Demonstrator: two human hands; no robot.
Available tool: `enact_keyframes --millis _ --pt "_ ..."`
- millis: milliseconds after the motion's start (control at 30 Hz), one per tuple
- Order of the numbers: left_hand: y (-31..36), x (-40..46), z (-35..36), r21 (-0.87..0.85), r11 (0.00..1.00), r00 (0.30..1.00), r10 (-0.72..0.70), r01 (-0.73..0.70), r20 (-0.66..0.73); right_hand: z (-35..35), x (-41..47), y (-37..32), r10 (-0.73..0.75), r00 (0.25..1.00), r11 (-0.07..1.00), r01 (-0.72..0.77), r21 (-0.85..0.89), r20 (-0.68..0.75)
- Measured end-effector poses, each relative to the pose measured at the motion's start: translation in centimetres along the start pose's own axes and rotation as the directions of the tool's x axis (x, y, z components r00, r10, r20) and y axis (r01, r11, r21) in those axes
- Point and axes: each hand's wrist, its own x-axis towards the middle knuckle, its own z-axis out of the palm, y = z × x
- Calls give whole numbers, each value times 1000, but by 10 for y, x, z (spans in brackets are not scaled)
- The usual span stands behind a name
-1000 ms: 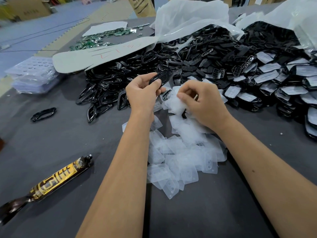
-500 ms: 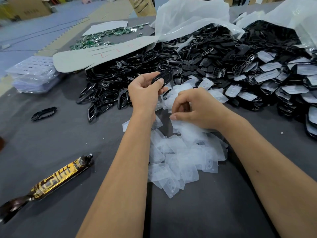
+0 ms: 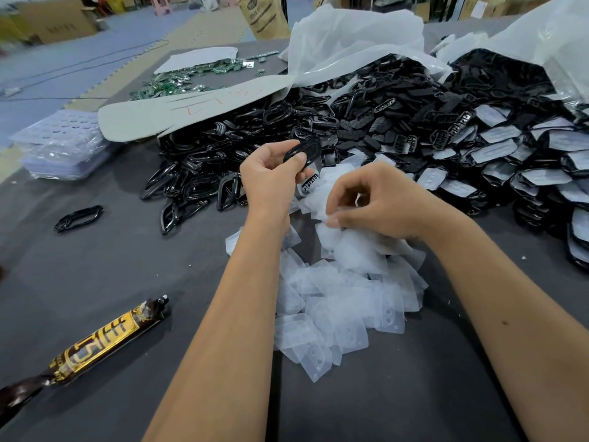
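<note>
A dark grey table (image 3: 95, 282) carries a broad heap of black plastic parts (image 3: 398, 116) along its far side. Nearer the person lies a smaller pile of clear plastic pieces (image 3: 344, 301). The left hand (image 3: 269, 180) curls fingers and thumb round one black part (image 3: 304, 151), held up above the heap's near edge, while the right hand (image 3: 385, 202), just beside it, pinches a clear piece (image 3: 319, 208) at the top of the pile.

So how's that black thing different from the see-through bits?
The black shell is glossy; the clear pieces are pale and see-through. The black shell is held up by the left hand; the clear pieces lie heaped on the table, the right hand pinching at them. Both look plastic.
</note>
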Motion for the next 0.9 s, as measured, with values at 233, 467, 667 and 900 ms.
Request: enact_keyframes --millis 233,467,667,900 --pt "1 -3 2 9 1000 999 4 -4 38 8 4 11 131 874 756 216 618 -467" --pt "2 -9 5 55 998 996 22 -26 88 16 8 17 291 845 587 213 781 -449" --pt "2 -14 8 71 997 990 21 -31 137 16 5 16 314 783 687 203 698 -537" --pt "1 -15 10 97 995 984 21 -39 177 16 5 18 294 785 674 234 701 -545"
